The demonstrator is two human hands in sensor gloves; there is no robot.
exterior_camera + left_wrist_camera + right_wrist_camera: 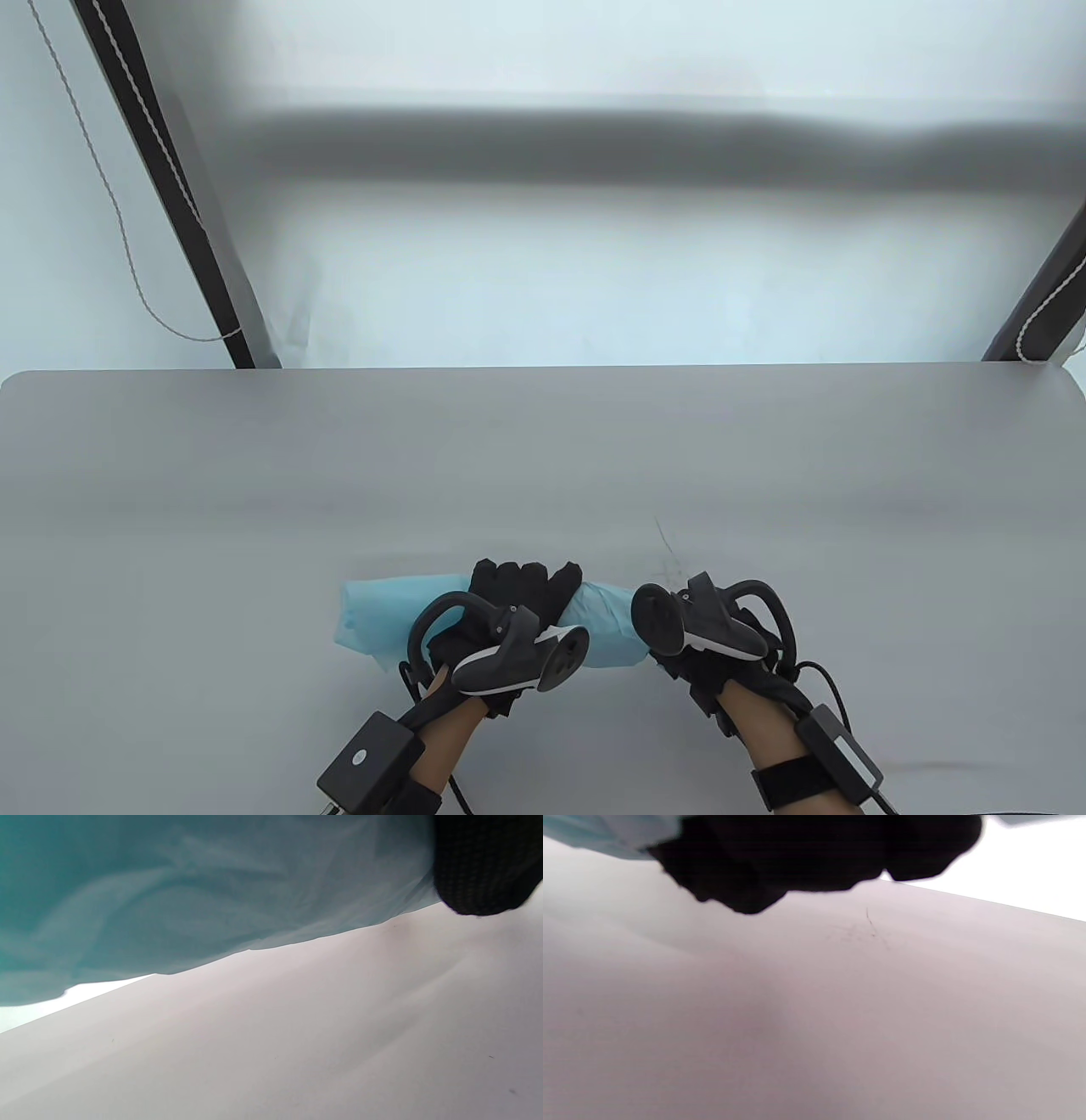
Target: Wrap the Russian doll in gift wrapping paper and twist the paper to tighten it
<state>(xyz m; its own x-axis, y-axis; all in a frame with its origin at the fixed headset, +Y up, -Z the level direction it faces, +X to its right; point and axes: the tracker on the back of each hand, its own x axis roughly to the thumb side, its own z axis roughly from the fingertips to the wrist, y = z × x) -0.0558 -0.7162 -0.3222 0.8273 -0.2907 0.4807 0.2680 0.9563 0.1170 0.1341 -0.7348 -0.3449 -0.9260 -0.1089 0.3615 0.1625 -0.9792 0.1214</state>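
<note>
Light blue crinkled wrapping paper roll (pixel 373 615) lies near table (pixel 543 458) edge. Left hand (pixel 501 624) fingers curl over its middle, gripping. Right hand (pixel 704 637) at its right end; grip unclear.

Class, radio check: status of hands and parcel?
Left hand grips blue paper roll's middle. Right hand at its right end, grip hidden. Doll unseen. Nothing obstructing.

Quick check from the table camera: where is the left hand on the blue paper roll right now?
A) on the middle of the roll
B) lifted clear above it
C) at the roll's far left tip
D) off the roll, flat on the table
A: in the table view the left hand lies over the middle of the blue paper roll, blue paper showing on both sides.
</note>
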